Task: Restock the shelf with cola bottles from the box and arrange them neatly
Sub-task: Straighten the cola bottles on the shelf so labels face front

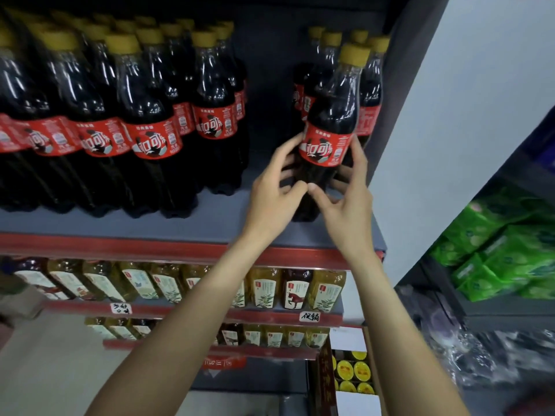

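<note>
Left hand and right hand both clasp front cola bottle, tilted, at right end of top shelf; its base hidden by thumbs. Behind it roughly five bottles, overlapping. Left block cut off, uncountable. Box below shelf, partly hidden

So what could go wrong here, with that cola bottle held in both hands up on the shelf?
1. The cola bottle looks tilted between the left hand and right hand; let go like this, it may tip.
2. It stands near the shelf edge, so a tip could mean a fall.
3. The bottles behind stand close; a push back could knock them.
</note>
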Demonstrator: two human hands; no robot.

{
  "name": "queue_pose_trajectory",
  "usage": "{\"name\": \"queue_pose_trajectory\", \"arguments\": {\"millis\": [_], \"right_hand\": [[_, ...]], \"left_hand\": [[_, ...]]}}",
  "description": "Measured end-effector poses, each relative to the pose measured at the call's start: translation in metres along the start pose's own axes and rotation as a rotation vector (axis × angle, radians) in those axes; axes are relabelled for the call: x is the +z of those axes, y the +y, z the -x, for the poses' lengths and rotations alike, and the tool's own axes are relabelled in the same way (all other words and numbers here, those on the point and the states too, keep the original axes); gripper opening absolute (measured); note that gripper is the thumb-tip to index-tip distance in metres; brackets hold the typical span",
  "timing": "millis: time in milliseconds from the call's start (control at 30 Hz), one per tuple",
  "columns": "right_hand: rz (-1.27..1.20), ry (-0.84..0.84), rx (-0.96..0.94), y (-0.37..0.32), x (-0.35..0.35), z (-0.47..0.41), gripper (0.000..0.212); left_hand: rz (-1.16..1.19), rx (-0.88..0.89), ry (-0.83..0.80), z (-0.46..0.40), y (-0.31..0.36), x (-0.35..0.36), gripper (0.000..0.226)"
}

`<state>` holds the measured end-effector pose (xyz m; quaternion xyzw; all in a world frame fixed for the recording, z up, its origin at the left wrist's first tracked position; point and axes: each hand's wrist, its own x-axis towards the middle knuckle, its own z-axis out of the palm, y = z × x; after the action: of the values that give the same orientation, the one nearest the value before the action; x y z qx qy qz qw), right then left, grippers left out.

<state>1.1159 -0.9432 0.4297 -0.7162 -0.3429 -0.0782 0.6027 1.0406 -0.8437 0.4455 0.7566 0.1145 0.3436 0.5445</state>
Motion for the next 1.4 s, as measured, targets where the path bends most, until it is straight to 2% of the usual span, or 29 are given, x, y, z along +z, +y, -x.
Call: {"name": "queue_pose_trajectory", "arguments": {"millis": [267,467,767,900,967,1100,1167,1267,1400], "right_hand": [[-0.007,-0.195,-0.103,-0.022,0.076,0.001,0.090],[-0.023,-0.217,-0.106,-0.032,0.108,0.002,0.090],[-0.001,-0.280,-0.145,-0.037,0.122,0.001,0.091],[-0.028,-0.350,-0.156,-0.038,0.111,0.000,0.088],[-0.034,-0.309,-0.149,-0.037,0.096,-0.004,0.078],[-0.012,-0.054,-0.171,-0.027,0.052,-0.018,0.044],[0.033,0.080,-0.176,-0.016,0.030,-0.027,0.037],[0.109,0.193,-0.127,-0.001,0.007,-0.042,0.038],[0.173,0.071,-0.042,0.010,-0.007,-0.056,0.046]], "left_hand": [[-0.243,0.051,0.315,0.024,-0.012,-0.073,0.058],[-0.380,0.057,0.376,0.031,-0.018,-0.094,0.058],[-0.664,0.258,0.479,0.032,-0.029,-0.109,0.049],[-0.644,0.366,0.547,0.029,-0.026,-0.104,0.044],[-0.601,0.478,0.588,0.029,-0.022,-0.096,0.037],[-0.548,0.685,0.527,0.018,-0.008,-0.063,0.028],[-0.448,0.645,0.439,0.004,-0.001,-0.043,0.029],[-0.253,0.373,0.294,-0.028,-0.005,-0.017,0.041],[-0.190,0.070,0.136,-0.079,-0.025,0.009,0.071]]}}
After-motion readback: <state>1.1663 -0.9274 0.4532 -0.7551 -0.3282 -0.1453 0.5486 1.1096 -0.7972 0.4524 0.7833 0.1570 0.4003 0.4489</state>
